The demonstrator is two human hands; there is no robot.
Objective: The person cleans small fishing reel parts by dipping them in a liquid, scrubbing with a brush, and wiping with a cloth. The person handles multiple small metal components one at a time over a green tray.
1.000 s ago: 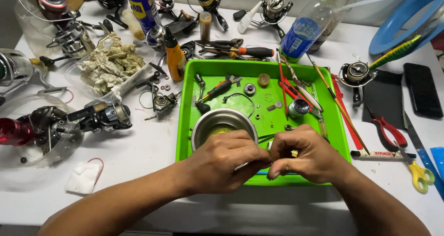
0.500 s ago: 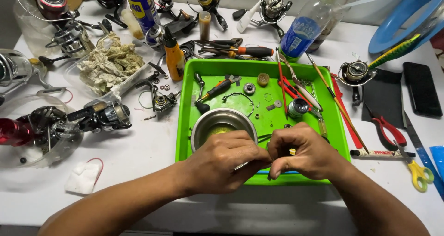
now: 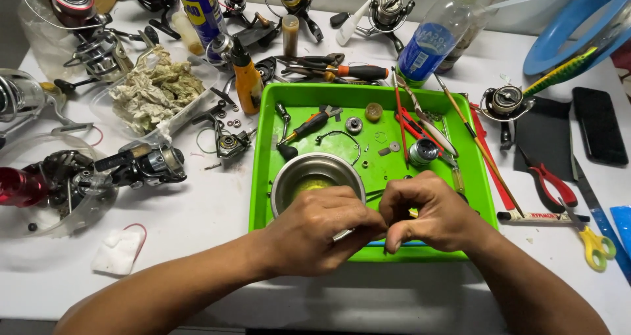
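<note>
Green plastic tray (image 3: 289, 98) beneath both hands, beside round steel bowl (image 3: 309, 174).

Glossy green plastic on that tray (image 3: 296, 98), smooth all over. The bowl (image 3: 314, 177) in it is shiny metal. Beside them, rough crumpled rags (image 3: 154, 95), clear plastic bottle (image 3: 437, 36).

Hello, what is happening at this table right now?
A person works with both hands close together over the front edge of a green tray. The left hand and right hand pinch something small between the fingertips; it is too hidden to identify. Just behind the hands, a metal bowl sits in the tray among small parts and tools. Fishing reels lie around on the white table.
</note>
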